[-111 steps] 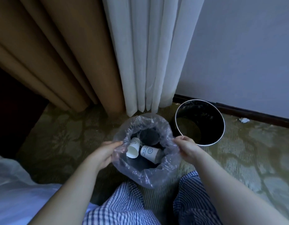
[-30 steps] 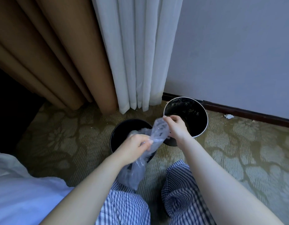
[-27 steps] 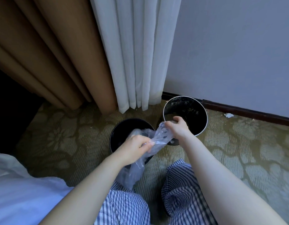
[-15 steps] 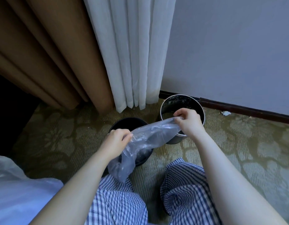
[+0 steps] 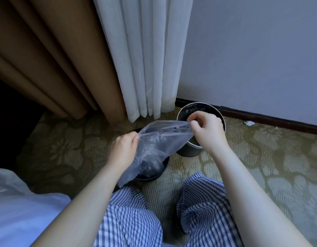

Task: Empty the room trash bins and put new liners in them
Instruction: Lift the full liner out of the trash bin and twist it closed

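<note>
plastic liner (image 5: 159,139), thin and see-through, is stretched out between two hands right above the black bin (image 5: 158,172). the left hand (image 5: 123,148) pinches one top corner of the liner, its fingers curled tight on the plastic. the right hand (image 5: 206,131) pinches the other top corner, thumb and fingers closed on the edge. both hands grip the liner and nothing else. the top edge runs from hand to hand. the rest hangs down in wrinkles over the mouth of the black bin, and its low tip dips past the near rim. it is hard to tell if the liner touches the black bin. most of the black bin is hidden behind the plastic.

just to the right of the black bin, and a bit farther back, stands a second bin (image 5: 189,151) with a shiny rim. the right hand is over its mouth.

behind the black bin hangs a white curtain (image 5: 145,59), with a brown curtain (image 5: 56,59) to the left of it. back and to the right of the black bin is a pale wall (image 5: 261,50) with a dark baseboard (image 5: 270,122). a small white scrap (image 5: 249,123) lies on the patterned carpet (image 5: 270,157) there. on the near side of the black bin are two knees in blue checked trousers (image 5: 129,220). nearer and to the left is white bedding (image 5: 17,211).
</note>
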A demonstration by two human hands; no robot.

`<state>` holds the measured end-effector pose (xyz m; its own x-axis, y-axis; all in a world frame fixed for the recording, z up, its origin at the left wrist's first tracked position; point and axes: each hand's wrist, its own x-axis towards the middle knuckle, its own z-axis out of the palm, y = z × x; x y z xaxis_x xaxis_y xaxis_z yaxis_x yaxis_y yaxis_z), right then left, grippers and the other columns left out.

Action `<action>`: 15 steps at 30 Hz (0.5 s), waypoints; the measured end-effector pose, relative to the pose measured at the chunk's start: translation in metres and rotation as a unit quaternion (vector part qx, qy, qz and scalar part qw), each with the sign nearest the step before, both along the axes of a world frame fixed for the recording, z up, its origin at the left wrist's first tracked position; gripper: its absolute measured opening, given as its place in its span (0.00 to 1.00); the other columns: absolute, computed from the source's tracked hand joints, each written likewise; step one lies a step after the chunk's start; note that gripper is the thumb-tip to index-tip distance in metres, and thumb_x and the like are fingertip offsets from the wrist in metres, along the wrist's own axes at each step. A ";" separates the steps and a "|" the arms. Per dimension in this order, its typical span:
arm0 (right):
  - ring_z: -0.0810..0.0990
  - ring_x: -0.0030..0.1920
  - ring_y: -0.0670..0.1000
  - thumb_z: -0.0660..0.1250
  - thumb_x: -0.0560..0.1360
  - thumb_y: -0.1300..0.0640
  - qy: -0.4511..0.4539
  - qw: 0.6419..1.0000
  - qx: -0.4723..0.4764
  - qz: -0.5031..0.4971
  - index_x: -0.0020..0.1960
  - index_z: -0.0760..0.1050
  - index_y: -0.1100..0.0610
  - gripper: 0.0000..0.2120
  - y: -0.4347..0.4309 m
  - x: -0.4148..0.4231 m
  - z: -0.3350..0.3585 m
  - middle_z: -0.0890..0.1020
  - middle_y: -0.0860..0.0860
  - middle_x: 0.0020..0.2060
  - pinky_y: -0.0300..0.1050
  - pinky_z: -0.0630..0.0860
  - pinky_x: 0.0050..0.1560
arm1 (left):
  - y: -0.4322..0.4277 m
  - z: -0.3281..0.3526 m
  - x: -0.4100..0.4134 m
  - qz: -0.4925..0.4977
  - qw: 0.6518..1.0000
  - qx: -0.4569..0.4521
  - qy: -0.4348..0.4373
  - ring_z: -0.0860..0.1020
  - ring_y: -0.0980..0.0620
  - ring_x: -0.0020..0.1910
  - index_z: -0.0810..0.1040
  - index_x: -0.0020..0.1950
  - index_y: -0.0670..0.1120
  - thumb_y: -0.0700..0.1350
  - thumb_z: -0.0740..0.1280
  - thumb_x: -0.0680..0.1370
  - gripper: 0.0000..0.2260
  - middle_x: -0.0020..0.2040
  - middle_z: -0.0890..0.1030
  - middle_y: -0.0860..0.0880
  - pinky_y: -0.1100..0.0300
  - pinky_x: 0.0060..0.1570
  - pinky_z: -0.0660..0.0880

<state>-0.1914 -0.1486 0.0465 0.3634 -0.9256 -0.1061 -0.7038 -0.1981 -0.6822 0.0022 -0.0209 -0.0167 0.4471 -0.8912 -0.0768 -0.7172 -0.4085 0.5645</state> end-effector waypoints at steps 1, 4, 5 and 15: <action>0.75 0.39 0.52 0.61 0.71 0.59 0.019 0.999 -0.033 0.026 0.44 0.78 0.53 0.07 0.002 0.004 -0.003 0.79 0.48 0.36 0.46 0.71 0.41 | 0.000 0.000 -0.001 -0.012 1.000 -0.003 0.004 0.76 0.44 0.38 0.75 0.43 0.41 0.44 0.58 0.81 0.11 0.38 0.78 0.45 0.47 0.38 0.73; 0.72 0.55 0.55 0.62 0.68 0.50 0.086 0.969 -0.149 0.178 0.58 0.77 0.55 0.21 0.011 0.016 -0.014 0.78 0.51 0.51 0.50 0.68 0.54 | -0.002 0.001 -0.005 -0.063 0.998 -0.008 -0.008 0.77 0.45 0.43 0.77 0.46 0.41 0.43 0.58 0.81 0.10 0.42 0.79 0.46 0.47 0.42 0.74; 0.70 0.61 0.56 0.65 0.66 0.49 0.104 0.954 -0.161 0.231 0.63 0.74 0.55 0.27 0.015 0.021 -0.020 0.76 0.52 0.57 0.52 0.66 0.59 | -0.002 0.002 -0.007 -0.081 0.996 -0.012 -0.021 0.77 0.44 0.44 0.77 0.47 0.42 0.43 0.59 0.80 0.09 0.43 0.79 0.45 0.48 0.42 0.74; 0.77 0.38 0.60 0.60 0.78 0.57 0.121 0.938 -0.062 0.318 0.37 0.65 0.54 0.11 0.028 0.043 -0.047 0.76 0.54 0.32 0.50 0.67 0.40 | -0.002 0.004 -0.003 -0.082 0.996 -0.035 -0.021 0.76 0.44 0.41 0.76 0.43 0.42 0.42 0.61 0.79 0.08 0.38 0.78 0.47 0.52 0.39 0.71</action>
